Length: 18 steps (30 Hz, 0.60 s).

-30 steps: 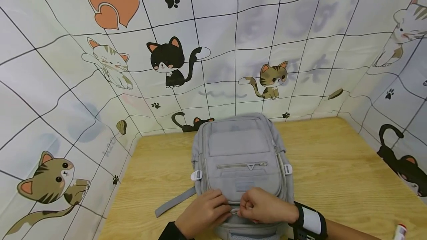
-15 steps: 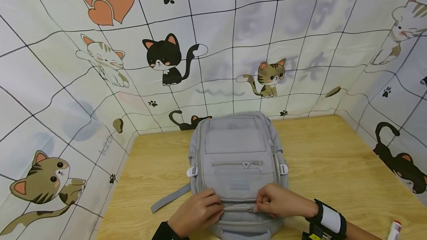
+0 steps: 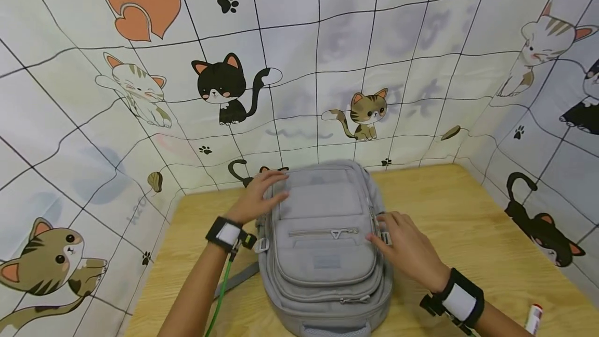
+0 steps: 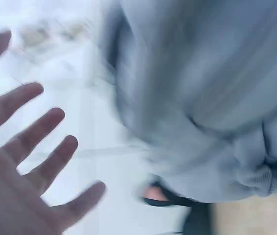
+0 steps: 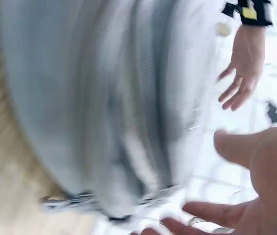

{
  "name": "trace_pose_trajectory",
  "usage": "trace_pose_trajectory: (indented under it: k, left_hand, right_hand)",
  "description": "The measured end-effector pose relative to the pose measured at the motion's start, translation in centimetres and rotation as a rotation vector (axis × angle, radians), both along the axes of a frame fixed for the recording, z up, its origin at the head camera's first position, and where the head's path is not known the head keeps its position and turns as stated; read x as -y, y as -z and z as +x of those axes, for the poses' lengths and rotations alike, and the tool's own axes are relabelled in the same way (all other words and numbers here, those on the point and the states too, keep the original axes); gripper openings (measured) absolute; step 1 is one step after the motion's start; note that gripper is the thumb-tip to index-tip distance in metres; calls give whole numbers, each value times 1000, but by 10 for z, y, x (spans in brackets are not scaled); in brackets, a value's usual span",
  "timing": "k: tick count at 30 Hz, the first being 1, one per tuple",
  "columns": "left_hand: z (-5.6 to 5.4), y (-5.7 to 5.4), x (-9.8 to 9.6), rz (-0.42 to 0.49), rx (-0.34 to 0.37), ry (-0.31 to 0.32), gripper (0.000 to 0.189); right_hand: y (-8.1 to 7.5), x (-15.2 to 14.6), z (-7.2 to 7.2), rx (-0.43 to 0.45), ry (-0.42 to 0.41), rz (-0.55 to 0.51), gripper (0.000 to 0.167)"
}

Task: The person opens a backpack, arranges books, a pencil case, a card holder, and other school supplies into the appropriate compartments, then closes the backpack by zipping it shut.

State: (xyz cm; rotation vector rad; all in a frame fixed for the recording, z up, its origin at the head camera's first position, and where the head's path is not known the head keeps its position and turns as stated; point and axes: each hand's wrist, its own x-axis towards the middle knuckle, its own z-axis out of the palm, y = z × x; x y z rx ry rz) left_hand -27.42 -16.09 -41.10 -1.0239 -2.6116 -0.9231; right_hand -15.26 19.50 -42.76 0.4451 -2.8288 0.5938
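A grey backpack [image 3: 323,202] lies front side up on the wooden table, its top toward the wall. My left hand [image 3: 257,199] is at its upper left edge with fingers spread; in the left wrist view the fingers [image 4: 45,127] are apart and hold nothing. On the other side, my right hand [image 3: 409,246] is beside the right edge near the white side buckle, fingers loosely extended; the right wrist view shows its thumb [image 5: 236,149] apart from the bag. The lower front pocket's zipper pull [image 3: 353,300] sits toward the right end. Both wrist views are blurred.
A grey strap [image 3: 238,280] sticks out to the left of the bag on the table [image 3: 440,207]. A white tube with a red cap [image 3: 534,319] stands at the lower right. Cat-printed cloth [image 3: 299,40] walls the back and sides.
Both hands have left the lower pocket's zipper, after the right drew its pull rightward. The left moved up to the upper left edge; the right moved up to the right side.
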Motion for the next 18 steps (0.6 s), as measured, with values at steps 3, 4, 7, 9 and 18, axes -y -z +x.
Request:
trace_pose_trajectory:
  k: [3,4,7,9,18]
  left_hand:
    - [-34,18,5,-75,197,-24,58]
    - [-40,27,6,-97,256,-22,60]
    - [-45,45,6,-103,344,-19,62]
    - [-42,49,7,-53,351,-34,59]
    - [-1,50,13,-47,326,-145,66]
  right_hand:
    - [18,-1,-11,134,-14,-92,82]
    - [25,0,-12,198,-22,-121,89]
    - [41,1,-15,298,-45,-181,99]
    - [43,2,-18,287,-60,-191,100]
    - [33,-18,-54,311,-253,-191,99]
